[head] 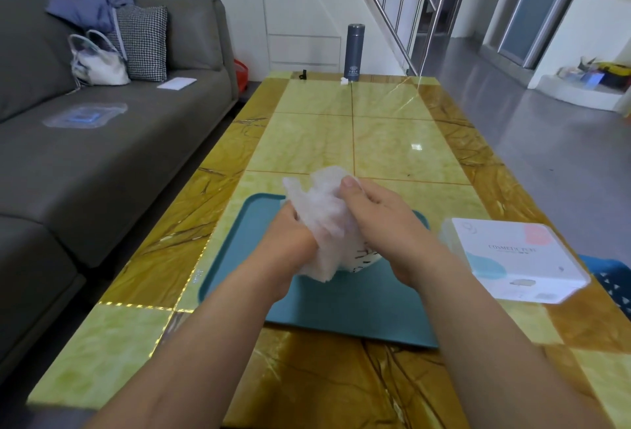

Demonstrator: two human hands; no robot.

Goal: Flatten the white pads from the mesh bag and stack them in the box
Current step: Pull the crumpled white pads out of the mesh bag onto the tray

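A crumpled white mesh bag (324, 213) with white pads inside is held up above the teal tray (341, 305). My left hand (290, 240) grips the bag's lower left side. My right hand (379, 220) grips its right side, thumb on the top edge. A white piece with dark marks (365, 258) shows just under the bag, between my hands. The white box (515, 258), printed with pink and blue shapes, lies on the table to the right of the tray.
The green and brown marble table (341, 141) stretches ahead. A grey flask (355, 53) stands at its far end beside a small white scrap (344, 80). A grey sofa (102, 141) runs along the left. A blue basket (611, 281) sits by the box.
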